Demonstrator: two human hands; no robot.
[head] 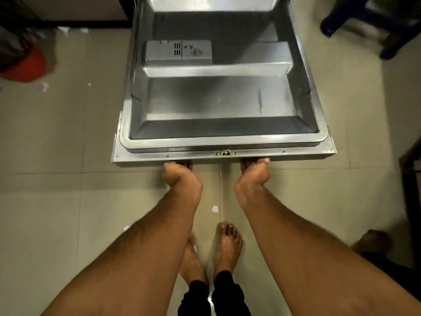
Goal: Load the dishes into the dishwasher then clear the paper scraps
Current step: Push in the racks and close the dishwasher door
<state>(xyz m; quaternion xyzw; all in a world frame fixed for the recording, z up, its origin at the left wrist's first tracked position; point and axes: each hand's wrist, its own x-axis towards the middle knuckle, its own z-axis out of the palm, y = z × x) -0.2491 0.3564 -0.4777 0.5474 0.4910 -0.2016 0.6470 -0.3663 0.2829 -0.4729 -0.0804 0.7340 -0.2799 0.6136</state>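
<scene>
- At the near edge of the tiled floor (57, 201), two bare feet stand close together, the right foot (227, 245) slightly ahead of the left foot (192, 258), which the left forearm partly hides.
- On the floor just ahead of the feet lies one small paper scrap (215, 209), with another scrap (126, 228) beside the left forearm; bare tile runs between feet and door.
- Both arms reach forward to the front edge of the open dishwasher door (223, 142).
- The left hand (180, 173) curls its fingers under that edge, left of the latch (225, 153); this grip holds the door's lip, fingertips hidden beneath.
- The right hand (254, 171) does the same to the right of the latch, thumb tip resting on the edge; both grips are clamped on the door.
- The door lies nearly flat, its steel inner face up, with one grey detergent dispenser (178, 51) set left of centre.
- No dishes can be made out on the door.
- Open tile flanks the door on the left and on the right.
- Farther left, three more scraps: one (44, 86) near a red object (25, 67), two (65, 30) (83, 30) by the dark baseboard.
- At the far right corner stand blue furniture legs (355, 23).
</scene>
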